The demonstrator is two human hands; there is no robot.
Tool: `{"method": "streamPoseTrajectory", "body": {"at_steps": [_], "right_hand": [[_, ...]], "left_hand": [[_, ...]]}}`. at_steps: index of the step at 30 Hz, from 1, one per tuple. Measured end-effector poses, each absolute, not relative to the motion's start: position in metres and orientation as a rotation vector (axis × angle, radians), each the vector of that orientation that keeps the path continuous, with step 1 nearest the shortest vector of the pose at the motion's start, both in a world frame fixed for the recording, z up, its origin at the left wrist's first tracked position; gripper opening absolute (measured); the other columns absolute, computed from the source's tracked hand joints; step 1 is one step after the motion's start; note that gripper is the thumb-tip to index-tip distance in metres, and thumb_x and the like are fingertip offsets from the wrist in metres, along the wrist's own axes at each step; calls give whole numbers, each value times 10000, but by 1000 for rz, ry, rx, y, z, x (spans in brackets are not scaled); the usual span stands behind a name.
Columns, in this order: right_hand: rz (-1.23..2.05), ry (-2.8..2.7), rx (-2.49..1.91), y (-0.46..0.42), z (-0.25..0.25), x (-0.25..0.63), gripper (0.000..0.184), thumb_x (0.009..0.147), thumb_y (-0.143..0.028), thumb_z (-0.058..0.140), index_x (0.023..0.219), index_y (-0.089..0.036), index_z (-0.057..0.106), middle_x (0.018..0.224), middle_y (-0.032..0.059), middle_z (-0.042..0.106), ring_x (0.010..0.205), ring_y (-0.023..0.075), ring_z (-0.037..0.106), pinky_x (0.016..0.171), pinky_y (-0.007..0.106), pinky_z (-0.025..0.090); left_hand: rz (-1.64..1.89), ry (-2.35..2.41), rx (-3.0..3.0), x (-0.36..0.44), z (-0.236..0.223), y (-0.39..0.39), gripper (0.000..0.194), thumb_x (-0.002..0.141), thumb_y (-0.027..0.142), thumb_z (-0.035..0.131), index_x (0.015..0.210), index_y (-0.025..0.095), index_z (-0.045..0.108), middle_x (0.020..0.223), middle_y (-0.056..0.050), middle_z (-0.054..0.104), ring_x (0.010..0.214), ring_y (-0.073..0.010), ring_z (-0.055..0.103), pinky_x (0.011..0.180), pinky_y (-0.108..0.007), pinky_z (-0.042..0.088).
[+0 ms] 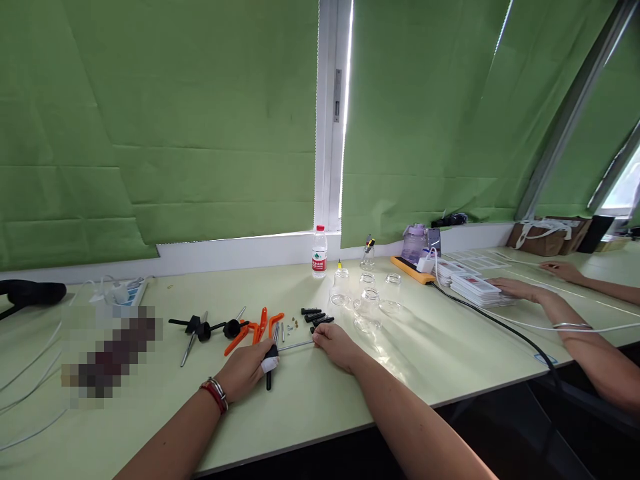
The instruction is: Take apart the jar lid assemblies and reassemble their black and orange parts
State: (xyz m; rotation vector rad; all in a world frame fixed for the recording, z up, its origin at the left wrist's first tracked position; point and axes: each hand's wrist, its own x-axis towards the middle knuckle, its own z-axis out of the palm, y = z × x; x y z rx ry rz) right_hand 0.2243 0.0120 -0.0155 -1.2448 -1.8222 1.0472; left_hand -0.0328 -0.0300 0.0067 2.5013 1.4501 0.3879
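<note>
My left hand (246, 368), with a white wrap on one finger, is closed around a black part (271, 351). A thin metal rod (296, 345) runs sideways from that part to my right hand (336, 345), whose fingers pinch its far end. Below my left fingers a black bar (269, 381) sticks out. Just beyond my left hand lie several orange plastic pieces (263, 323). Small screws and other tiny bits (290, 327) are scattered between my hands. Several black ridged pieces (320, 321) lie just beyond my right hand.
Black parts with metal rods (203, 330) lie left. Clear glasses (369, 308) stand right, near a water bottle (319, 253) and an orange power strip (411, 270). Another person's hand (517, 289) rests by stacked white cards (475, 287). A black cable (493, 325) crosses the table.
</note>
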Motion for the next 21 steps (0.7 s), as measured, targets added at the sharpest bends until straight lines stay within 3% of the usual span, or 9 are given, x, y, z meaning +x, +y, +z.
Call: {"method": "streamPoseTrajectory", "body": {"at_steps": [3, 11, 21], "right_hand": [[1074, -1786, -1270, 10, -13, 224, 230, 833, -345, 504, 667, -187, 513, 648, -12, 507, 610, 127, 418, 611, 263, 335], [1139, -1786, -1159, 8, -11, 230, 67, 746, -241, 598, 780, -187, 577, 703, -15, 524, 652, 130, 454, 641, 261, 370], [1118, -1813, -1211, 12, -15, 227, 137, 790, -303, 554, 718, -187, 538, 680, -15, 507, 637, 130, 426, 624, 262, 347]], "left_hand": [[389, 1443, 2514, -32, 7, -31, 402, 928, 507, 297, 1091, 216, 522, 846, -52, 640, 733, -208, 581, 627, -264, 370], [406, 1437, 2541, -32, 7, -32, 420, 927, 514, 290, 1104, 213, 522, 840, -56, 646, 734, -212, 598, 621, -265, 377], [404, 1446, 2509, -33, 5, -30, 408, 925, 511, 302, 1110, 219, 517, 862, -57, 649, 752, -215, 596, 636, -266, 377]]}}
